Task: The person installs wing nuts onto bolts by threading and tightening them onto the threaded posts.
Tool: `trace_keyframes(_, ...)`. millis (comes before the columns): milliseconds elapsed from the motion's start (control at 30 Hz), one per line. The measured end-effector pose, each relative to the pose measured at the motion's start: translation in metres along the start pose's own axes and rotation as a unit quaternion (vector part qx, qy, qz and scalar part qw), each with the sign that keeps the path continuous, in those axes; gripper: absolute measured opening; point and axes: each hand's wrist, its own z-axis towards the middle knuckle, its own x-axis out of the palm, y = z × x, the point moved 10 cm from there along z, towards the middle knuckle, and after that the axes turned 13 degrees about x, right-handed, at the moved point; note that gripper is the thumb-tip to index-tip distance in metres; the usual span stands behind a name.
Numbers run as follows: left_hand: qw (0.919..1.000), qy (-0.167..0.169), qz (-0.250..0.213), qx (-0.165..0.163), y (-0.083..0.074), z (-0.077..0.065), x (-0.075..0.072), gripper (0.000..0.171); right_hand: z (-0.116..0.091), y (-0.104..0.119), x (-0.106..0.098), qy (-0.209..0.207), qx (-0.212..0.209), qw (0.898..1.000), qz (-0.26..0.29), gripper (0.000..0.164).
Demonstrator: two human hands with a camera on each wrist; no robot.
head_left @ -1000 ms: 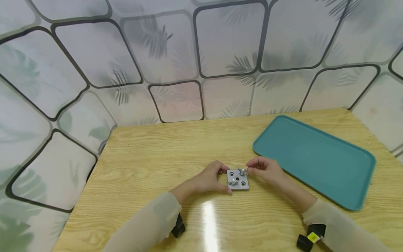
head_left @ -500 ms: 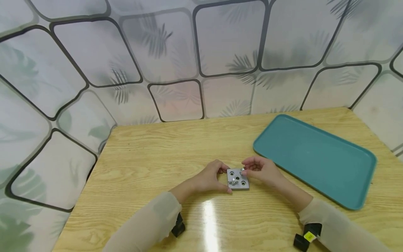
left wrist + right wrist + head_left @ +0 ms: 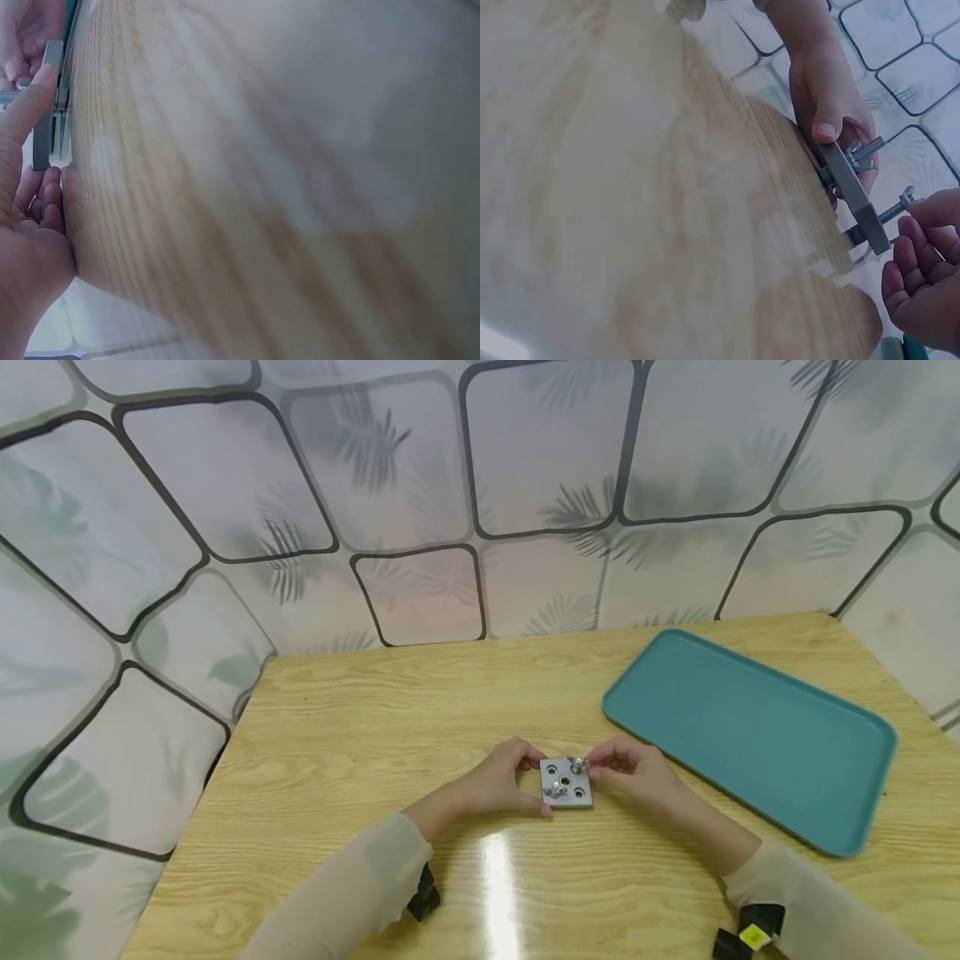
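A square grey metal plate (image 3: 567, 797) with several holes is held by its left side between the thumb and fingers of my left hand (image 3: 498, 785). Two bolts pass through opposite corners, their heads showing below the plate in the right wrist view. One wing nut (image 3: 556, 790) sits on the near-left bolt. The other wing nut (image 3: 907, 196) is high on the far-right bolt (image 3: 891, 214), near the end of its thread. My right hand (image 3: 633, 770) has thumb and forefinger at that wing nut's edge, pinching it, with the other fingers curled (image 3: 907, 262).
A teal tray (image 3: 750, 735) lies at an angle on the right of the wooden table (image 3: 375, 718), close behind my right forearm. Patterned wall covering (image 3: 420, 593) rises along the table's back and left edges.
My right fingers move in over the far-right wing nut, then back to its right side. That wing nut's wings show again. My left hand and the plate stay put.
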Motion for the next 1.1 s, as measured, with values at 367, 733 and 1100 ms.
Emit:
trace_keyframes(367,1.0000,0.000,-0.004,0.002,0.001,0.000,0.000,0.064,0.006,-0.003,-0.003,-0.010,0.025,1.000,0.012,0.025)
trace_keyframes(733,1.0000,0.002,-0.004,0.004,0.000,0.000,0.000,0.063,0.010,0.008,0.004,-0.005,-0.012,1.000,0.007,0.030)
trace_keyframes(1100,0.9999,0.005,-0.013,-0.005,0.000,-0.001,0.000,0.064,0.008,0.000,0.002,-0.014,0.022,1.000,0.002,0.029)
